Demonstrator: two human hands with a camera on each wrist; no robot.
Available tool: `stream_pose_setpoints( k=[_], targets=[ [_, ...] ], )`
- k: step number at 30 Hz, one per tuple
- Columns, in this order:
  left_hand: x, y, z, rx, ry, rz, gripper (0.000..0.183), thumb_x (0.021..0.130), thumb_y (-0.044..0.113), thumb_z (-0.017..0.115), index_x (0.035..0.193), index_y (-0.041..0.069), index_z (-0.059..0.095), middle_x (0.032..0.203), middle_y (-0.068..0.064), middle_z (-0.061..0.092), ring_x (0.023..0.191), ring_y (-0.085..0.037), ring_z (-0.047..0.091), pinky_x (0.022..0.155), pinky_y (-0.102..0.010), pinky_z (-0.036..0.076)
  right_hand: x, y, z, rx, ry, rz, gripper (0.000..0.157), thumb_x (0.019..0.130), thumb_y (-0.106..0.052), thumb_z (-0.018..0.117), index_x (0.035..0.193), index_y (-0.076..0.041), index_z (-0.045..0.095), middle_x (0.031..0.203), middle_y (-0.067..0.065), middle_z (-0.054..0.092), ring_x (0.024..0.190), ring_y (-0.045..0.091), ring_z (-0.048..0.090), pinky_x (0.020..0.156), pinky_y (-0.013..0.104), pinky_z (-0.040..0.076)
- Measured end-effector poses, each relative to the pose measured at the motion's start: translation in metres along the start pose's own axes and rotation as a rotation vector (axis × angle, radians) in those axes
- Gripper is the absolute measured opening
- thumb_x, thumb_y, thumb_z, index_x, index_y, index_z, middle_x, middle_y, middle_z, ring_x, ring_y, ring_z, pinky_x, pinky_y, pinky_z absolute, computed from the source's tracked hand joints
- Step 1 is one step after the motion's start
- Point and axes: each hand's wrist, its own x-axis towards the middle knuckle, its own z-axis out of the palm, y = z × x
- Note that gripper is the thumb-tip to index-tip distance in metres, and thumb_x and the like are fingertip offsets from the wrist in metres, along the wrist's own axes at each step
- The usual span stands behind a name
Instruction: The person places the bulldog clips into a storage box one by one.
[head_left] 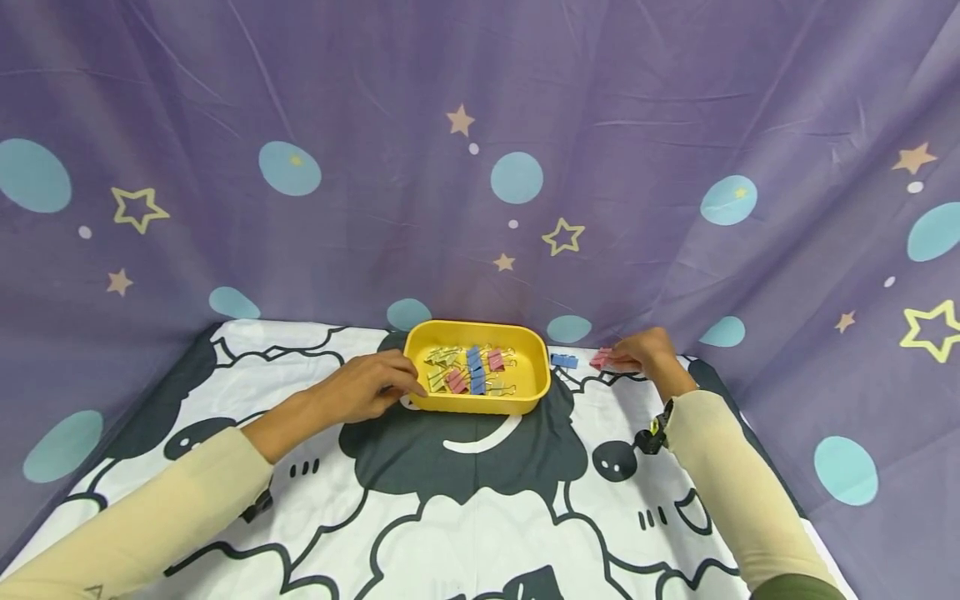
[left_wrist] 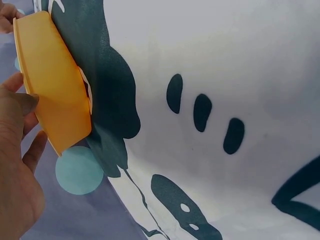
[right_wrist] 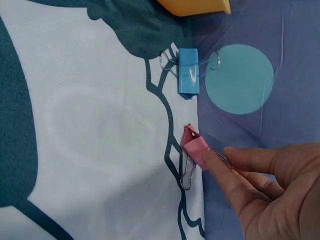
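My left hand [head_left: 375,386] holds the left end of a yellow plastic tray [head_left: 480,404]; in the left wrist view its thumb lies against the tray's outer wall [left_wrist: 60,95]. Inside the tray are several binder clips in green, blue and pink, such as a blue one [head_left: 477,382]. At the back right of the cloth, my right hand [head_left: 637,350] pinches a pink binder clip [right_wrist: 196,146] by one wire handle, its fingertip against the body. A blue binder clip [right_wrist: 188,73] lies on the cloth between that hand and the tray.
A white cloth [head_left: 480,533] with dark cartoon drawings covers the table. Right behind the tray hangs a purple curtain [head_left: 420,233] with stars and blue ovals; its lower edge meets the cloth's back edge near the right hand.
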Motion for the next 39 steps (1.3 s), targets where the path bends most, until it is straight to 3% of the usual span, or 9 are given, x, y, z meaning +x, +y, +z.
stream_pose_setpoints(
  k=[3,10,16,20,26,29,32,35,39],
  targets=[
    [0.0,0.0,0.0,-0.002,0.001,0.001,0.036,0.093,-0.008,0.082,0.111,0.023,0.09,0.111,0.003,0.078,0.104,-0.014,0.069,0.089,-0.039,0.062,-0.003,-0.001,-0.004,0.059,-0.014,-0.003,0.016,0.094,0.02,0.071,0.107,0.014,0.077,0.074,0.016,0.081,0.061,0.022,0.081,0.079,0.038,0.071],
    [0.0,0.001,-0.001,-0.004,-0.008,-0.007,0.036,0.093,-0.008,0.082,0.111,0.022,0.09,0.111,0.003,0.078,0.103,-0.014,0.069,0.088,-0.038,0.063,-0.009,-0.006,-0.015,0.092,-0.022,-0.01,0.024,0.093,0.023,0.067,0.081,0.004,0.075,0.072,0.02,0.08,0.056,0.022,0.079,0.072,0.034,0.07],
    [0.001,0.002,-0.001,-0.009,-0.014,-0.007,0.037,0.093,-0.008,0.081,0.112,0.023,0.09,0.111,0.003,0.078,0.103,-0.014,0.069,0.088,-0.038,0.063,-0.011,-0.013,-0.023,0.072,-0.026,-0.039,0.027,0.092,0.024,0.063,0.078,0.003,0.071,0.061,0.006,0.074,0.054,0.016,0.077,0.065,0.028,0.068],
    [0.001,0.001,-0.001,-0.006,-0.012,-0.005,0.038,0.093,-0.008,0.081,0.112,0.024,0.09,0.111,0.004,0.078,0.102,-0.013,0.068,0.087,-0.037,0.062,-0.015,-0.021,-0.023,0.081,-0.023,-0.06,0.026,0.094,0.023,0.063,0.081,0.003,0.072,0.061,0.006,0.073,0.056,0.016,0.078,0.068,0.029,0.069],
    [0.001,0.001,-0.001,-0.007,-0.007,-0.002,0.039,0.092,-0.009,0.082,0.111,0.024,0.09,0.11,0.004,0.078,0.103,-0.013,0.069,0.088,-0.038,0.062,-0.021,-0.034,-0.018,0.121,-0.07,-0.079,0.039,0.099,0.021,0.059,0.072,-0.005,0.07,0.062,0.007,0.075,0.058,0.016,0.079,0.071,0.028,0.069],
    [0.001,0.001,0.0,-0.008,-0.007,-0.002,0.039,0.092,-0.009,0.082,0.111,0.024,0.09,0.111,0.004,0.078,0.103,-0.013,0.069,0.089,-0.038,0.063,-0.026,-0.041,-0.014,0.113,-0.098,-0.087,0.026,0.101,0.019,0.06,0.086,0.002,0.073,0.067,0.008,0.077,0.062,0.016,0.081,0.076,0.03,0.069],
    [0.001,0.001,0.0,-0.005,-0.008,-0.001,0.039,0.092,-0.008,0.082,0.112,0.025,0.09,0.111,0.004,0.078,0.104,-0.013,0.069,0.089,-0.038,0.063,-0.031,-0.05,-0.01,0.081,-0.13,-0.099,0.014,0.104,0.015,0.062,0.113,0.013,0.072,0.072,0.008,0.08,0.068,0.016,0.082,0.082,0.032,0.07],
    [0.001,0.001,0.001,-0.004,-0.006,-0.001,0.039,0.092,-0.008,0.082,0.112,0.025,0.09,0.111,0.004,0.078,0.104,-0.013,0.069,0.089,-0.038,0.063,-0.038,-0.06,-0.001,0.047,-0.181,-0.124,0.035,0.106,0.011,0.063,0.14,0.019,0.063,0.079,0.008,0.082,0.075,0.015,0.084,0.089,0.033,0.069],
    [0.001,0.0,0.0,-0.008,-0.005,-0.004,0.038,0.092,-0.008,0.083,0.112,0.024,0.09,0.112,0.004,0.078,0.103,-0.013,0.069,0.089,-0.038,0.063,-0.049,-0.073,0.019,0.014,-0.244,-0.17,0.048,0.108,0.007,0.063,0.152,0.021,0.053,0.091,0.01,0.086,0.082,0.014,0.084,0.096,0.034,0.067]
  ],
)
